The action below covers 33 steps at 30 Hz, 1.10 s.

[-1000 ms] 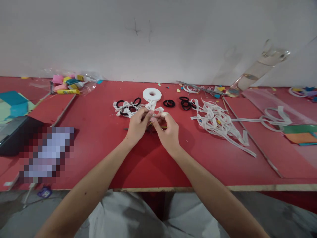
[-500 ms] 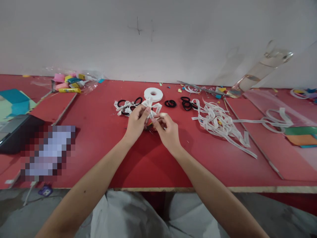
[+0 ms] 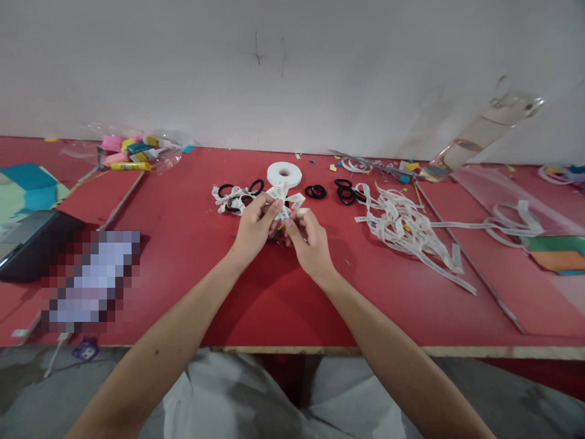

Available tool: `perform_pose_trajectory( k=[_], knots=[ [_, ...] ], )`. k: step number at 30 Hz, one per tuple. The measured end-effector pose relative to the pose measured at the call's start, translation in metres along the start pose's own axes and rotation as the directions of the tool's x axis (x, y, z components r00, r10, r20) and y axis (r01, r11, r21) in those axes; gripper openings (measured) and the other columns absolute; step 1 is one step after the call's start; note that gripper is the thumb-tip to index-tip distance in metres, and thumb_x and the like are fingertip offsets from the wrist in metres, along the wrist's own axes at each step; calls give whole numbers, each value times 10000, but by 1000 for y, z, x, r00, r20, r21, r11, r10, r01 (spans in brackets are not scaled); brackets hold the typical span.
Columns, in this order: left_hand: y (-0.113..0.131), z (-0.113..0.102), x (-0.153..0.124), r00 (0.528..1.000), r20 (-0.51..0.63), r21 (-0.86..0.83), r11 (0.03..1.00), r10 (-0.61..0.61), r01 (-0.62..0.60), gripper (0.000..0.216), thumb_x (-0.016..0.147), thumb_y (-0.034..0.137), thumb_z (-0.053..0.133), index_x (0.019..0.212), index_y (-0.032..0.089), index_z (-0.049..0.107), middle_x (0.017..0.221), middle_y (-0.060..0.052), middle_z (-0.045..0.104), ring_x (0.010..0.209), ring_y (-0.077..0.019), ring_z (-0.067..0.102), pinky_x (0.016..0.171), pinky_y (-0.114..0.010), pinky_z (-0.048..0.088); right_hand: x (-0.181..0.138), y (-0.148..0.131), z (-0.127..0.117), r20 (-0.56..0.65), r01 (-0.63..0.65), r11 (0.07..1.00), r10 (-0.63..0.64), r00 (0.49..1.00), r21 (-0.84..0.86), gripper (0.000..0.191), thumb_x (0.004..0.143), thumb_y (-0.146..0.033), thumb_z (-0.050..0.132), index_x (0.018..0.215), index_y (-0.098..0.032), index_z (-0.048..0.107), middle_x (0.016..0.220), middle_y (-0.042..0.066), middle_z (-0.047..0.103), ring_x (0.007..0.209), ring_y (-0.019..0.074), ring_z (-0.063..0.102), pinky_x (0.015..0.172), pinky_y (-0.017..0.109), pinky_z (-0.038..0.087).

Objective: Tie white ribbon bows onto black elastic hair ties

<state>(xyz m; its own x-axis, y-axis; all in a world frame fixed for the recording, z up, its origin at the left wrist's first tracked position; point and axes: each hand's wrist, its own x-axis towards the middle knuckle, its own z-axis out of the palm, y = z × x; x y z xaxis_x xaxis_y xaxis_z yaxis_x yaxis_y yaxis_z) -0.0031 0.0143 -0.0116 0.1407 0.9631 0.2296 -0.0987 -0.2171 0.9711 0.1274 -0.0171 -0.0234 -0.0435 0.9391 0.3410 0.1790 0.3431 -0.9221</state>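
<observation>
Pinching a short white ribbon strip (image 3: 281,195) at frame centre, the left hand (image 3: 255,227) and right hand (image 3: 311,242) have barely shifted in the last second, only drawn closer together. Each grip stays closed on the strip by the fingertips. Its loose ends fan upward and rightward, toward the ribbon roll (image 3: 284,174), with its long axis roughly across the red worktop (image 3: 183,244).

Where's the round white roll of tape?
In the head view, the white roll lies on the red table, centre back, beyond the left hand and right hand, with black rings to its right.
</observation>
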Motion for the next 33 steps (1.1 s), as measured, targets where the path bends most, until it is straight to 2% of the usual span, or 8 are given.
perform_pose_trajectory(
  k=[6,10,13,17,23,25,28,33],
  knots=[
    [4,-3,-1,998,21,139,989,54,-57,314,901,482,589,769,212,498,491,72,416,406,-67,377,413,-216,328,-1,2,-1,-79,15,999,-17,997,-32,193,914,-356,540,798,-222,465,678,-43,493,563,90,470,545,230,389],
    [3,-6,1,998,22,123,991,50,-53,307,912,468,576,772,214,476,488,78,417,396,-63,368,409,-207,316,-1,-1,-1,-223,33,999,-41,974,-39,139,925,-359,545,921,-222,525,848,3,562,720,116,550,665,252,467],
    [0,-4,1,996,92,88,996,17,-25,329,899,482,589,760,210,468,465,86,406,379,-60,359,399,-203,302,-1,-2,-2,-310,42,998,-57,949,-56,176,926,-378,553,1009,-223,540,944,33,563,815,135,565,738,275,495],
    [-1,3,-3,976,216,102,995,-21,-1,339,901,497,582,774,197,484,468,84,440,380,-53,374,408,-196,300,0,0,-1,-331,51,994,-80,940,-96,231,936,-407,538,1072,-221,543,1031,63,581,895,152,575,789,290,491],
    [0,6,-9,947,318,158,987,-53,3,324,927,472,554,785,190,481,514,72,495,428,-54,436,475,-186,373,-3,-3,-1,-305,-50,990,6,952,-135,280,979,-459,434,973,-216,574,828,2,606,706,111,549,651,223,438],
    [-1,7,-10,954,296,150,989,-50,6,317,947,476,514,804,196,478,532,67,511,443,-64,463,486,-191,393,-3,-4,-1,-310,-57,986,5,951,-159,286,982,-458,427,949,-214,574,778,-16,598,653,99,526,612,208,414],
    [-3,11,-13,984,173,152,988,-41,15,286,979,478,437,878,214,486,558,64,519,452,-82,489,481,-200,411,-4,-4,1,-321,-48,983,-12,947,-177,278,983,-449,428,942,-214,569,770,-20,600,636,95,525,599,201,407],
    [-3,16,-18,995,-2,407,909,96,-87,210,990,403,436,901,221,487,586,61,507,495,-88,499,510,-205,382,-5,-3,7,-297,-22,986,-29,954,-168,250,994,-422,411,969,-222,561,825,-7,615,690,101,558,635,205,430]
  ],
)
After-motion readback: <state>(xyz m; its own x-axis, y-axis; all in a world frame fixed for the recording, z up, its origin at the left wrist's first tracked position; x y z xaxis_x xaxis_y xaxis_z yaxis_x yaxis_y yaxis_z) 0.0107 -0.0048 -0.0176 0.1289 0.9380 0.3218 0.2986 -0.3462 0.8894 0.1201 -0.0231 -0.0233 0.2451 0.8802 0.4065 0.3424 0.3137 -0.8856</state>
